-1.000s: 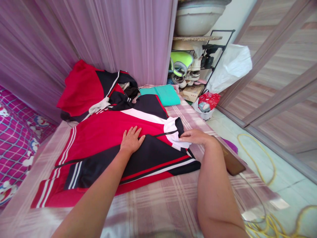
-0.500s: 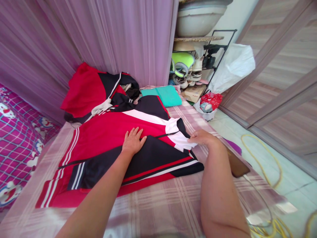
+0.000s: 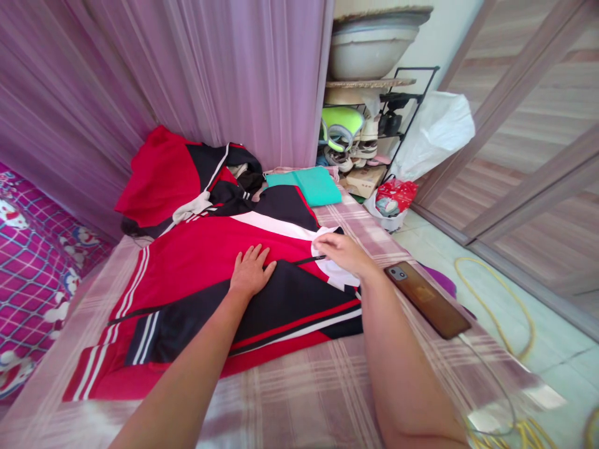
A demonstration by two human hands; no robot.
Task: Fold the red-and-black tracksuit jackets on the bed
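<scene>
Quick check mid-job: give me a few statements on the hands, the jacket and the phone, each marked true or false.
1. The left hand lies flat, palm down, on the red and black jacket. True.
2. The right hand holds the phone. False: the phone lies on the checked sheet beside the right forearm, and the hand's fingers are on the jacket's white collar part.
3. A folded teal cloth lies beyond the jacket, near the curtain. True.
4. The jacket hangs on the shoe rack. False: it lies spread out on the checked sheet.
</scene>
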